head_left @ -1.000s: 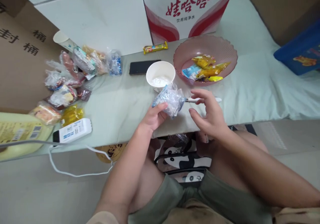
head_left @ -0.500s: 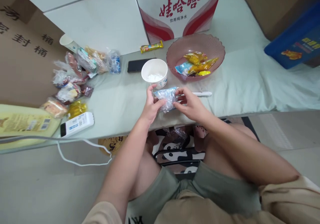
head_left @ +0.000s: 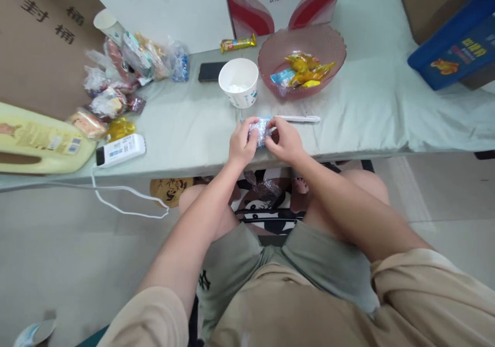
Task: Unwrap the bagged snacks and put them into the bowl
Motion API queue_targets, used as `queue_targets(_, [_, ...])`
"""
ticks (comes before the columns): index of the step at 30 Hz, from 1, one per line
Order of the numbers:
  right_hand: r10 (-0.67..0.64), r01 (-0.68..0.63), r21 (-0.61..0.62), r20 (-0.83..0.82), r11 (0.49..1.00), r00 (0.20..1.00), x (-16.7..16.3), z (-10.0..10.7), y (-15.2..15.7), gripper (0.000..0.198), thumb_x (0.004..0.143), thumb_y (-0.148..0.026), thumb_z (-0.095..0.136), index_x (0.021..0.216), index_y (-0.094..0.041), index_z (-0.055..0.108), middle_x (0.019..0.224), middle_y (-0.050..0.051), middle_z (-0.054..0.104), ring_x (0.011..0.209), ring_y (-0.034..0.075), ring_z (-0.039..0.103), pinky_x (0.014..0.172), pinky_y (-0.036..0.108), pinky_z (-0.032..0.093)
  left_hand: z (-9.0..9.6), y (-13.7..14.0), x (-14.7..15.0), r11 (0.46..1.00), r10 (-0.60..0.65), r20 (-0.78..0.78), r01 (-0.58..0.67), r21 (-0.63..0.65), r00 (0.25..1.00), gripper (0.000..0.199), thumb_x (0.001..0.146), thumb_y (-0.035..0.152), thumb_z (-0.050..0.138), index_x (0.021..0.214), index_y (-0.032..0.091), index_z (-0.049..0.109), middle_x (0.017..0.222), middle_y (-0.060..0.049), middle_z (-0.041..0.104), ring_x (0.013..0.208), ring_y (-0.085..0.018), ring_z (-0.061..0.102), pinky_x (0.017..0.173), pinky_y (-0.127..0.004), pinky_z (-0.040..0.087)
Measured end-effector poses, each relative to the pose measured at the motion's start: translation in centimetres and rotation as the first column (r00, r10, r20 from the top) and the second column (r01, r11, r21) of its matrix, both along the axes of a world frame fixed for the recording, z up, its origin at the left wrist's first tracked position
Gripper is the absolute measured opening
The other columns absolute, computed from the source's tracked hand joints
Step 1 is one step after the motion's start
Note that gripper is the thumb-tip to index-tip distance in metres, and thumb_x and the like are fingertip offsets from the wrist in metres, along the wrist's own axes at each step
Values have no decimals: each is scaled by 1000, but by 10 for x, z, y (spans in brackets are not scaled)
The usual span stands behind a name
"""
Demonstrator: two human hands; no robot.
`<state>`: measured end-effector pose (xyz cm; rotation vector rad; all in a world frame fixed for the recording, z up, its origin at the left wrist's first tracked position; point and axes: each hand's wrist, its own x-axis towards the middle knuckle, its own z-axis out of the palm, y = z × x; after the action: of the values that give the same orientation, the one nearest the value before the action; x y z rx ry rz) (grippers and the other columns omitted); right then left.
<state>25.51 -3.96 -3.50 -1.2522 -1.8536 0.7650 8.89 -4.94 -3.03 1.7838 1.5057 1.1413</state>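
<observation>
A small blue packet in clear crinkly plastic (head_left: 261, 130) is pinched between both hands near the front edge of the cloth-covered surface. My left hand (head_left: 244, 142) grips its left side with thumb and fingers. On the opposite side, my right hand (head_left: 284, 139) has its fingertips closed on the plastic. What lies inside the packet I cannot make out. Just beyond my hands stands a white paper cup (head_left: 238, 84) with something white in the bottom. A white stick-like utensil (head_left: 299, 118) lies behind my right hand, partly hidden by it.
A pink ribbed bowl (head_left: 266, 53) holds yellow and blue packets. A dark phone (head_left: 211, 72) and a yellow snack stick (head_left: 238, 43) lie behind the cup. Wrapped snacks (head_left: 110, 102), a white device (head_left: 121, 151) and a yellow jug (head_left: 42, 141) crowd the left. Boxes stand behind.
My view has tilted downward, so the tabletop sits higher in the picture. Both hands have drawn closer together, and their fingers now cover more of the packet.
</observation>
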Motion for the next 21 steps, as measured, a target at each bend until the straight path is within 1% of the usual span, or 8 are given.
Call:
queue_targets(2, [-33, 32, 16, 25, 999, 999, -1, 0, -2, 20, 75, -33, 54, 92, -24, 49, 87, 5, 66, 73, 22, 60, 72, 38, 46, 0, -2, 2, 1000, -13, -50, 15, 23, 999, 35, 93, 48, 46, 114, 26, 64, 114, -9, 69, 107, -27, 62, 99, -40, 47])
queue_targets(5, [-41, 41, 7, 35, 999, 999, -2, 1, -3, 21, 75, -36, 53, 91, -24, 47, 89, 6, 68, 71, 22, 61, 71, 39, 46, 0, -1, 1, 997, -62, -70, 64, 38, 996, 37, 89, 45, 50, 116, 23, 64, 117, -10, 69, 108, -28, 62, 100, -41, 47])
queue_targets(8, [-40, 40, 1, 51, 999, 998, -2, 2, -2, 22, 74, -38, 53, 90, -24, 47, 88, 6, 68, 70, 23, 61, 70, 40, 46, 0, 1, -1, 996, -77, -64, 80, 43, 995, 40, 85, 44, 55, 117, 22, 64, 117, -12, 69, 107, -29, 62, 99, -41, 48])
queue_targets(12, [-63, 62, 13, 77, 998, 995, -3, 2, -2, 21, 73, -35, 53, 90, -25, 47, 84, 4, 67, 70, 23, 60, 70, 39, 46, 1, 2, -2, 997, -79, -39, 79, 10, 996, 39, 80, 35, 57, 116, 24, 65, 118, -10, 69, 107, -29, 62, 99, -40, 47])
queue_targets(17, [-61, 60, 18, 74, 998, 995, -2, -1, -2, 21, 73, -33, 53, 92, -25, 48, 79, 2, 64, 69, 23, 59, 69, 38, 45, 3, 1, -2, 997, -74, -4, 74, -18, 997, 40, 76, 28, 54, 114, 25, 65, 121, -8, 69, 110, -29, 62, 100, -41, 47])
queue_targets(21, [-53, 52, 16, 50, 999, 997, -2, -1, -2, 21, 73, -32, 54, 93, -25, 49, 81, 3, 65, 70, 22, 59, 69, 38, 45, 3, 1, -3, 997, -67, 1, 67, -24, 998, 39, 78, 29, 52, 114, 25, 64, 120, -8, 70, 109, -29, 63, 99, -41, 47])
